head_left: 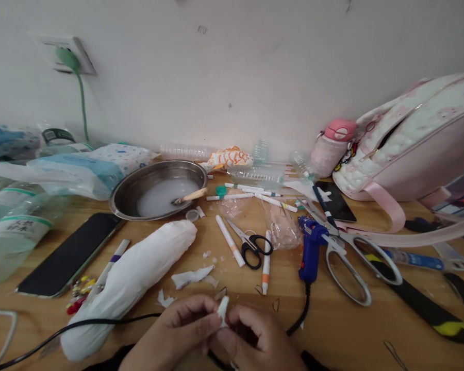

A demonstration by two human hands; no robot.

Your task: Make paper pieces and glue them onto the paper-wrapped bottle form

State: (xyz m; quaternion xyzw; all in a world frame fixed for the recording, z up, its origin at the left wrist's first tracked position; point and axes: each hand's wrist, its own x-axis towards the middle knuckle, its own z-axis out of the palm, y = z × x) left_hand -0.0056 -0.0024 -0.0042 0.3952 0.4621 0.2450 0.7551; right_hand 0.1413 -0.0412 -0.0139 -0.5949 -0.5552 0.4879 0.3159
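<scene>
I am holding a small, narrow, white, paper-like piece [223, 309] in front of me, near the bottom middle of my view. It is pointing upward, leaning slightly to the right; its top is showing, while my fingers are hiding the lower end. My left hand [183, 330] is pinching it between thumb and fingers. My right hand [260, 337] is curling its fingers just beside the lower part; whether it is gripping also, I cannot tell.

Beyond my left hand, an oval, shiny metal basin [116, 203] is containing a cloudy, whitish liquid [160, 196], and a tool with a pale wooden handle [195, 194] is resting on its right rim. At the far left, transparent plastic bottles [17, 234] are lying together.

A grey-white wall [232, 67] is bordering the far side of the light-brown wooden table [344, 335]. On my left, a long, rounded, white bundle [139, 273] is lying diagonally. On my right, wood is showing between my hand and the large silver-handled scissors [343, 238]; nearer, a black cable [303, 312] is running beside my hand.
</scene>
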